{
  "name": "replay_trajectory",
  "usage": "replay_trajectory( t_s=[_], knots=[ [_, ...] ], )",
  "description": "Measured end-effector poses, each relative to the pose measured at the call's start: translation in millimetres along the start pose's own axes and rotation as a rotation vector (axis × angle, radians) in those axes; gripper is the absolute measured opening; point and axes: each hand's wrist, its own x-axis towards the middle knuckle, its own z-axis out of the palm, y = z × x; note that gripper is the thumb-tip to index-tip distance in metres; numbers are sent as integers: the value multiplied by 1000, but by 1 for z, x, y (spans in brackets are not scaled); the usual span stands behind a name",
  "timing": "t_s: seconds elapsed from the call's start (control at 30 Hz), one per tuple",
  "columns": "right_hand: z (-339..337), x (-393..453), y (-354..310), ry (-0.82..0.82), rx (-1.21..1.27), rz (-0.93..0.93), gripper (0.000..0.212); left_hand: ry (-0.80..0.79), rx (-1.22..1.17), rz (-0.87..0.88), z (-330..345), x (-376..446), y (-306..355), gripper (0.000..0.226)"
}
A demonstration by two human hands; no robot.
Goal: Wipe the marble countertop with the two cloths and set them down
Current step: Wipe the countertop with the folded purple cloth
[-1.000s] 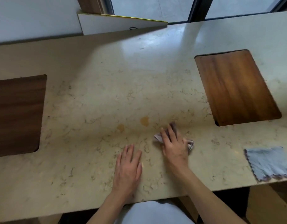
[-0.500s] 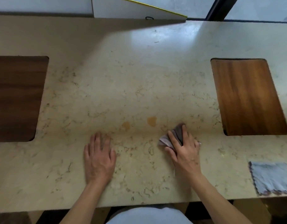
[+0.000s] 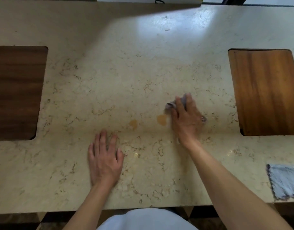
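The beige veined marble countertop fills the view. My right hand presses a small crumpled grey-purple cloth flat against the marble, just right of two orange stains. Most of that cloth is hidden under my palm and fingers. My left hand lies flat on the marble with fingers spread, holding nothing, below and left of the stains. A second, light blue cloth with a dark edge lies spread near the front right edge, untouched.
Two wooden insets sit in the countertop: a dark one at the left and a lighter one at the right. A white board stands at the back edge. The front edge runs just before my body.
My right hand has slid the crumpled cloth away from me, up past the right orange stain. My left hand stays flat on the marble; the view has tilted further down.
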Motion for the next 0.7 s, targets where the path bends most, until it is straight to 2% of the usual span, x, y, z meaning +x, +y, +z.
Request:
replay_trajectory(
  t_s=[0.13, 0.27, 0.33, 0.43, 0.53, 0.6, 0.67, 0.7],
  knots=[
    [16, -58, -43, 8, 87, -361, 48, 12, -6, 0, 2, 1, -1, 57],
    [13, -94, -4, -47, 21, -713, 40, 32, -25, 3, 4, 1, -2, 57],
    [2, -77, 27, -36, -2, -677, 45, 29, -20, 0, 4, 0, -2, 57],
    [-12, -28, 53, -32, -86, -327, 55, 26, -4, -6, 4, 1, -1, 57],
    [-9, -5, 32, 14, -25, -71, 56, 23, 10, -7, 3, 0, -1, 58],
    [2, -22, 6, 109, -7, -105, 52, 29, 13, -5, 3, 0, 0, 58],
    [14, -62, -14, 140, 34, -281, 49, 30, 3, -9, 3, 0, 1, 57],
    [20, -87, -18, 92, 68, -408, 47, 33, 0, -9, 3, 0, 1, 57]
  ],
)
